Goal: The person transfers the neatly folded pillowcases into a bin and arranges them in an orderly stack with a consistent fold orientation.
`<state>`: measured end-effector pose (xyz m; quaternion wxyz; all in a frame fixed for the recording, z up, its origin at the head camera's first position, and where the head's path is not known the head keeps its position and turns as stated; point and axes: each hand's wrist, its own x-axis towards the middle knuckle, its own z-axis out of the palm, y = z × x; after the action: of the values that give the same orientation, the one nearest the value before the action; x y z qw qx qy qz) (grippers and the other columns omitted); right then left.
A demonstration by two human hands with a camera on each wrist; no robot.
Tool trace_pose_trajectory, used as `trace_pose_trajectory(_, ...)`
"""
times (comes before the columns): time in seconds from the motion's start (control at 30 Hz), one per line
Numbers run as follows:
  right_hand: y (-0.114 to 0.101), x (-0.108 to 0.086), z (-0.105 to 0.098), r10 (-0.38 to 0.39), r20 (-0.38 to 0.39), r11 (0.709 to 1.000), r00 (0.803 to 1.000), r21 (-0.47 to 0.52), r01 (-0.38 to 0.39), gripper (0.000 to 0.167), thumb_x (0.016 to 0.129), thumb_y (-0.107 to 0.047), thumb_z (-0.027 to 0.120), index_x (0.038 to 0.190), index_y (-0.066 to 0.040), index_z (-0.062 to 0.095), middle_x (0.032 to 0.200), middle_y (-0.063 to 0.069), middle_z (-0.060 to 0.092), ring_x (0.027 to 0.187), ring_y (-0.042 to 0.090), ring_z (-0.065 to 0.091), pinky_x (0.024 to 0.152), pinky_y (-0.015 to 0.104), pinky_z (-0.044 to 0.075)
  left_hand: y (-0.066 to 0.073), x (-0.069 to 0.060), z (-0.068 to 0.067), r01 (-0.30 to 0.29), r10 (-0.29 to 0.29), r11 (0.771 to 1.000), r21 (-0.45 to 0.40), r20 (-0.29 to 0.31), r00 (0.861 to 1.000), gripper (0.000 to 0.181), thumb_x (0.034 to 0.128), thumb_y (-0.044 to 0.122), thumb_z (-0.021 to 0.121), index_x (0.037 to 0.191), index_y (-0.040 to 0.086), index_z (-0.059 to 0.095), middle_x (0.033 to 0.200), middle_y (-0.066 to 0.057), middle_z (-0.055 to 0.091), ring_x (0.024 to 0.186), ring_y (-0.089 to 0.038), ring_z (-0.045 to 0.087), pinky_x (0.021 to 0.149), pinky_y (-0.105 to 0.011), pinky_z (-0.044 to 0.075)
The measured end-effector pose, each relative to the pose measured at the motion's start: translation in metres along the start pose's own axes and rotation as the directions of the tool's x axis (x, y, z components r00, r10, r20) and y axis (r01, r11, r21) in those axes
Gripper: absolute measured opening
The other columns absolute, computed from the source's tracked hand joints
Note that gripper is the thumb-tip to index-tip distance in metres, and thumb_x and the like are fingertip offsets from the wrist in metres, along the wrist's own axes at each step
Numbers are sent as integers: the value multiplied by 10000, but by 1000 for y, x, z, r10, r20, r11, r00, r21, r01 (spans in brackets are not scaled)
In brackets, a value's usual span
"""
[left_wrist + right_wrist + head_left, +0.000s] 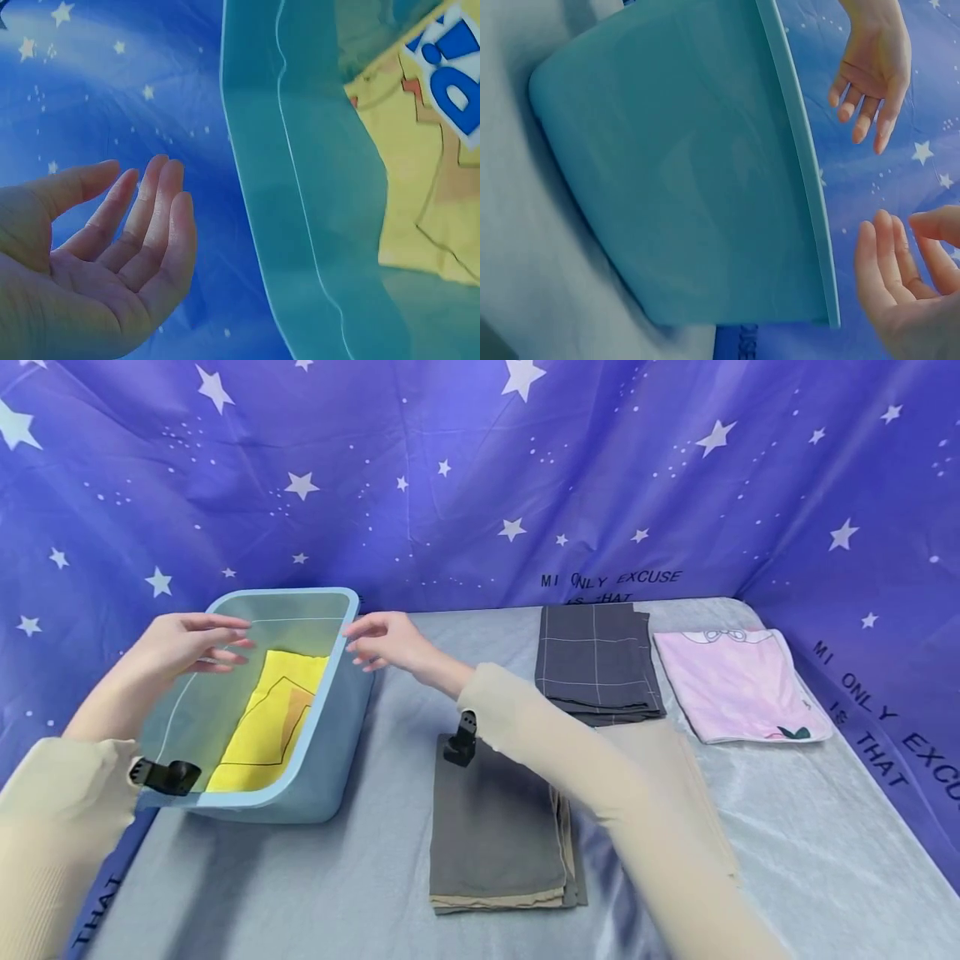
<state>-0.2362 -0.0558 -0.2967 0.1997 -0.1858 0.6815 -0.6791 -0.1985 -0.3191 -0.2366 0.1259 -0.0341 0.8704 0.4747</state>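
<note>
The person's left hand [183, 645] and right hand [397, 647], both empty with loosely curved fingers, hover near opposite sides of a light-blue, rectangular plastic tub [347, 739]; inside it lies a yellow, printed fabric cloth [255, 727].

Between the left hand [191, 642] and right hand [390, 642], the bin [341, 752] opens upward, clear down to the yellow cloth [258, 727]; its walls bar sideways entry. Bare counter [390, 852] separates it from the grey stack [495, 835]. Clearance before the curtain [420, 468] seems slight.
</note>
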Motion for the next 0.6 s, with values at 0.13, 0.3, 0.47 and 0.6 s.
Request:
trace_pose_trajectory(0.13,1,-6,-15,9,-15,999,1000,-47,-10,233,842,13,541,1070,31,586,967,189,627,738,235,614,666,319,524,15,5,16,-21,21,1000,-11,23,1000,61,870,329,541,846,365,583,782,174,639,715,-52,640,672,-229,512)
trace_pose_trajectory(0.3,3,-16,-33,-4,-37,996,999,-94,1,211,836,3,554,1041,13,602,906,154,639,765,258,620,642,306,524,27,16,33,-65,65,998,2,38,997,115,861,335,557,952,273,589,795,162,645,699,-65,639,663,-228,512)
trace_pose_trajectory(0.47,8,-29,-55,-12,-47,993,999,-120,6,229,843,-8,548,1066,30,585,943,177,629,721,187,615,660,312,524,43,26,54,-97,96,995,11,66,993,251,886,257,530,1098,126,563,812,132,648,683,-57,630,669,-227,510)
trace_pose_trajectory(0.6,10,-39,-72,-12,-70,991,998,-131,2,233,852,-15,541,1077,33,579,995,224,606,727,185,613,676,324,522,57,31,70,-96,91,994,44,106,990,416,898,249,505,1229,1,467,873,89,652,698,-52,625,693,-243,507)
